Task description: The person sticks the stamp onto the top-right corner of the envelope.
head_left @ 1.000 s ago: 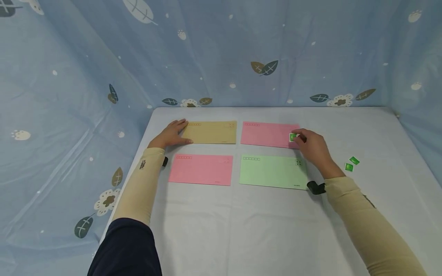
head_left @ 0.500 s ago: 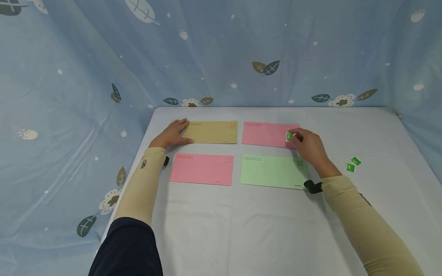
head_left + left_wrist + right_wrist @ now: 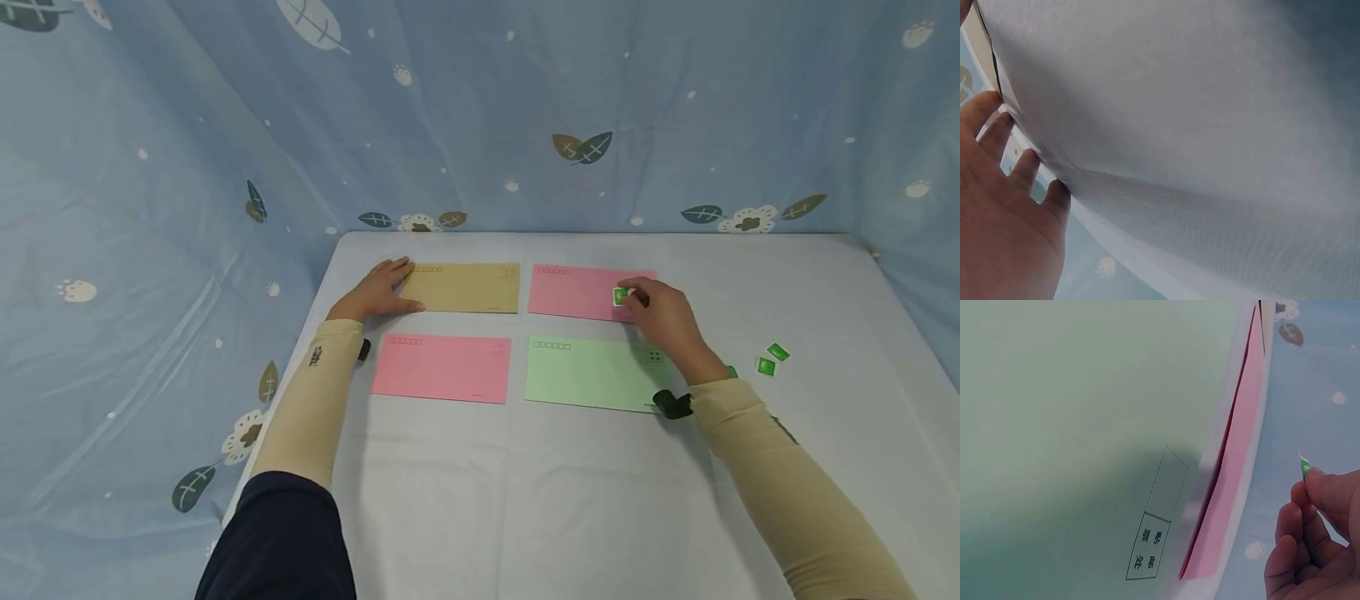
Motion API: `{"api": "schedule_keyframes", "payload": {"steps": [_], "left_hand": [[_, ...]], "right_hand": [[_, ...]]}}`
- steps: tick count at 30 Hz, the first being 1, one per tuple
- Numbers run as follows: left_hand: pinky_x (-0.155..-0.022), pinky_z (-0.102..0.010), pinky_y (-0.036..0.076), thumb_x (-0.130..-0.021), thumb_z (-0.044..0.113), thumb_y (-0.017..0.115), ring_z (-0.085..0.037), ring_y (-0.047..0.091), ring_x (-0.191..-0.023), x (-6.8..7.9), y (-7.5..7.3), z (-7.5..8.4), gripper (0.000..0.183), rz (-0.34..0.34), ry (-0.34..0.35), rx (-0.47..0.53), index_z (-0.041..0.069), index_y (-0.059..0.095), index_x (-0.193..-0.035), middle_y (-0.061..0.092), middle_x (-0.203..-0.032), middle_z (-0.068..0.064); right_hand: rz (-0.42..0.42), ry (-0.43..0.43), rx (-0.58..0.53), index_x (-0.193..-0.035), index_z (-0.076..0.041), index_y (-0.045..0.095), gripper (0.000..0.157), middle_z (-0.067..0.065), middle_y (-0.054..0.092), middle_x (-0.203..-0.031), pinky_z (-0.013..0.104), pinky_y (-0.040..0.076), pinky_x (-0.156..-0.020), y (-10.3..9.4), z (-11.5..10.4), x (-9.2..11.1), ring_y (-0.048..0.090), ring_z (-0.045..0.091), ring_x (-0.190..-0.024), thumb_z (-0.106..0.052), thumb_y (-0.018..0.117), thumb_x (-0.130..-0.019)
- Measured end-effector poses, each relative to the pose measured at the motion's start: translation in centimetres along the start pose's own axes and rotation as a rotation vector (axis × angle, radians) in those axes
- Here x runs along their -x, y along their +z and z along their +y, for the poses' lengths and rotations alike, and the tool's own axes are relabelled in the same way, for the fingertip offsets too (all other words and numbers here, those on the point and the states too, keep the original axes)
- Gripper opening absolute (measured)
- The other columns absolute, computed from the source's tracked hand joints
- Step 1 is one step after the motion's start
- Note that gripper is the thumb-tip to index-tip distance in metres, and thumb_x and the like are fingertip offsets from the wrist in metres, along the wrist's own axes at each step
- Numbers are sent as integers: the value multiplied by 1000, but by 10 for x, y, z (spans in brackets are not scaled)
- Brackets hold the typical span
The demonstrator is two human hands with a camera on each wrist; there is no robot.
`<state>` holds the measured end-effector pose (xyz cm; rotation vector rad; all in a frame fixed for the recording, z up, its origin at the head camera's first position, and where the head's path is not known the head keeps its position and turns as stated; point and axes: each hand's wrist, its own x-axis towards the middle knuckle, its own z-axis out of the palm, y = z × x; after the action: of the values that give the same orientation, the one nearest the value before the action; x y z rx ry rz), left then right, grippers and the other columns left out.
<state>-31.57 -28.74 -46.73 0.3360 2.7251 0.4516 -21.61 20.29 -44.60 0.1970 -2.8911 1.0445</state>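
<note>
My right hand (image 3: 666,321) pinches a small green postage stamp (image 3: 620,297) with a white border between thumb and fingertip. It is over the right part of the upper pink envelope (image 3: 573,292). In the right wrist view the stamp (image 3: 1305,465) stands nearly edge-on, raised from the paper. My left hand (image 3: 380,293) lies with spread fingers at the left end of the tan envelope (image 3: 465,289), thumb by its lower edge. The left wrist view shows the fingers of that hand (image 3: 1013,206) spread on the surface.
Below lie another pink envelope (image 3: 441,369) and a green envelope (image 3: 588,372) with a printed stamp box. Several loose green stamps (image 3: 766,367) lie on the white tabletop (image 3: 600,500) to the right, one partly behind the right wrist. A blue patterned cloth (image 3: 480,108) hangs behind.
My right hand has moved a little left with the stamp over the upper pink envelope. Another stamp now shows beside the right wrist. My left hand stays on the tan envelope.
</note>
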Motion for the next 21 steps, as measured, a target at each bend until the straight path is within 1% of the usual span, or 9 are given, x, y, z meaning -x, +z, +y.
{"api": "schedule_keyframes", "payload": {"steps": [3,8,13,16,21], "left_hand": [[-125,-57,8,-87,53,76,-40,0,-155,0,-1,0,105,-3,5,-6,7,19,-163,10,-170,-13],[-125,-57,8,-87,52,77,-38,-1,-156,2,0,2,106,-2,-7,1,9,18,-164,9,-171,-11],[-125,-56,8,-86,53,77,-36,-1,-156,4,1,2,107,1,-28,4,11,18,-164,8,-171,-9],[-125,-56,8,-87,53,76,-36,-1,-156,5,0,1,106,0,-25,-3,11,17,-164,8,-171,-9],[-125,-56,8,-88,54,75,-38,-1,-156,4,-2,2,106,-2,-3,-2,9,17,-164,8,-171,-11]], "right_hand": [[-6,0,-6,-132,-1,65,31,13,59,-87,38,38,-62,2,-1,-2,49,26,-73,-13,56,-105],[0,2,-8,-131,-3,66,30,12,58,-85,37,38,-60,6,-1,-4,48,25,-71,-13,56,-105],[-8,18,-2,-132,-3,66,31,13,59,-88,37,40,-63,10,-5,-5,49,26,-76,-14,57,-105],[-11,20,-3,-132,-3,66,31,13,59,-88,37,39,-63,12,-8,-6,49,26,-76,-13,56,-105],[-7,-5,-13,-131,-3,66,30,13,59,-86,38,39,-61,15,-8,-7,48,25,-71,-12,56,-105]]}}
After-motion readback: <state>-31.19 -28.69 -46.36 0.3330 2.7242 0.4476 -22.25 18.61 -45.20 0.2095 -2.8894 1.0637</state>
